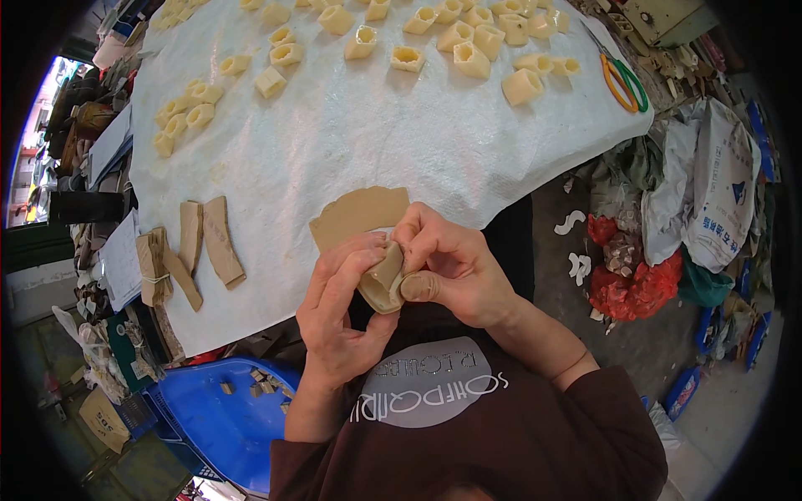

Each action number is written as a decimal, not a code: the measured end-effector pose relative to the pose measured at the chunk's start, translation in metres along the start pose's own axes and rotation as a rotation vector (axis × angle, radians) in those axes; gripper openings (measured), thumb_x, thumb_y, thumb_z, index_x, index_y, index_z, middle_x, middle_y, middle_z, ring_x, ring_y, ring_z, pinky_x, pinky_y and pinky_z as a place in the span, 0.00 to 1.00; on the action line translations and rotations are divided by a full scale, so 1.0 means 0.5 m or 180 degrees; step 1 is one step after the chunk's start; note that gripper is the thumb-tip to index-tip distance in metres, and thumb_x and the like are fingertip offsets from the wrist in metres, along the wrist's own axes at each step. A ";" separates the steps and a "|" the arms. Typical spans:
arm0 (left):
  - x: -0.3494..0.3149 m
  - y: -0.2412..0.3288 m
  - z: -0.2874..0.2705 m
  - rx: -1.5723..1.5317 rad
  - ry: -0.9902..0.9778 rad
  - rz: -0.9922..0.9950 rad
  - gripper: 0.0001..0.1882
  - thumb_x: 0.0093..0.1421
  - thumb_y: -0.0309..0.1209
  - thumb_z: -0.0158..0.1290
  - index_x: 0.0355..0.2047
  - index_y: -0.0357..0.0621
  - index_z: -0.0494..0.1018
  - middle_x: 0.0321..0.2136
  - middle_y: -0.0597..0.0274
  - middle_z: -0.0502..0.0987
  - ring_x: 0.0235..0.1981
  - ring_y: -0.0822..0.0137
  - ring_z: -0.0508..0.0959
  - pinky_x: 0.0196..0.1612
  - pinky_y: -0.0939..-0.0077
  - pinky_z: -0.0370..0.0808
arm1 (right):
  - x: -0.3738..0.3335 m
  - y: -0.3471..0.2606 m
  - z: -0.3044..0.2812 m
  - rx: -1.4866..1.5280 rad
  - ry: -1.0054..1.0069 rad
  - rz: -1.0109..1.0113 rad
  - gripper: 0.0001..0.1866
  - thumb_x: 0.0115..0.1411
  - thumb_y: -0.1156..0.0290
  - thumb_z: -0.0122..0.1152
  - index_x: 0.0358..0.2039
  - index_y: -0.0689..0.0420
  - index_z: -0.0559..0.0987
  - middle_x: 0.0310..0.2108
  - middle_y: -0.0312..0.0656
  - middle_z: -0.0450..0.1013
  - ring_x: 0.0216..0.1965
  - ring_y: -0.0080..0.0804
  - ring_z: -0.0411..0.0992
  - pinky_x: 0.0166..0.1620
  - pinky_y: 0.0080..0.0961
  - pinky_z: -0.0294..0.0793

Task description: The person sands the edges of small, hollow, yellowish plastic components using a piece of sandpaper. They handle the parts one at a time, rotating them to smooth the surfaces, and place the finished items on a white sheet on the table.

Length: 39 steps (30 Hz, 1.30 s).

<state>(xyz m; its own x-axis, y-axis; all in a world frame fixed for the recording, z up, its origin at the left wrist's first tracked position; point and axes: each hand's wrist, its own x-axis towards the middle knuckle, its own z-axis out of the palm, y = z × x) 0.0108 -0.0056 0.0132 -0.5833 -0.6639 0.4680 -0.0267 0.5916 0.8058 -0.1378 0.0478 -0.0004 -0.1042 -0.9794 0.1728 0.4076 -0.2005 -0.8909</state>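
White sheet, hands holding hollow piece, blue basin containing chunks

Hollow pieces lie scattered across the far side of the worktop, with scissors at its far right and strips at its near left. A scalloped sheet rests near the worktop's near edge, just beyond the left hand and right hand, a held piece between them. Small blocks sit inside a tub at near left; bags lie to the right of the worktop.
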 end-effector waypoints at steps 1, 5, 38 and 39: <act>0.001 0.003 -0.002 0.0069 -0.0010 -0.0024 0.25 0.42 0.17 0.55 0.44 0.30 0.65 0.41 0.46 0.70 0.44 0.53 0.72 0.46 0.63 0.69 | 0.001 -0.002 0.000 -0.0045 0.0018 0.0018 0.11 0.48 0.74 0.65 0.24 0.56 0.68 0.29 0.34 0.61 0.33 0.24 0.61 0.39 0.20 0.61; -0.001 0.011 -0.002 0.0268 -0.0038 -0.0035 0.23 0.45 0.19 0.57 0.43 0.31 0.66 0.40 0.46 0.70 0.44 0.52 0.72 0.47 0.63 0.69 | 0.005 -0.009 -0.006 -0.0137 -0.0144 0.0154 0.12 0.46 0.73 0.66 0.23 0.56 0.69 0.29 0.35 0.62 0.32 0.24 0.61 0.38 0.19 0.62; -0.023 0.015 0.052 -0.0607 0.0361 -0.0241 0.21 0.49 0.19 0.57 0.42 0.39 0.61 0.45 0.48 0.65 0.50 0.50 0.69 0.52 0.59 0.68 | 0.008 -0.001 -0.031 0.1470 0.0137 0.1008 0.22 0.42 0.69 0.71 0.36 0.58 0.70 0.34 0.37 0.66 0.36 0.24 0.66 0.42 0.22 0.66; -0.022 0.019 0.054 -0.0610 0.0327 -0.0240 0.22 0.49 0.19 0.57 0.42 0.39 0.60 0.45 0.48 0.66 0.50 0.50 0.69 0.52 0.59 0.68 | 0.008 0.007 -0.041 0.1696 -0.0057 0.1191 0.25 0.40 0.69 0.72 0.37 0.59 0.70 0.36 0.38 0.67 0.38 0.25 0.67 0.43 0.22 0.66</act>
<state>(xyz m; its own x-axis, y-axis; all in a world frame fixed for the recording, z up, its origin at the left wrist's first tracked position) -0.0050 0.0196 0.0061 -0.4995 -0.7518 0.4305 0.0934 0.4474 0.8895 -0.1554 0.0438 -0.0115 0.1453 -0.9846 -0.0976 0.8079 0.1750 -0.5627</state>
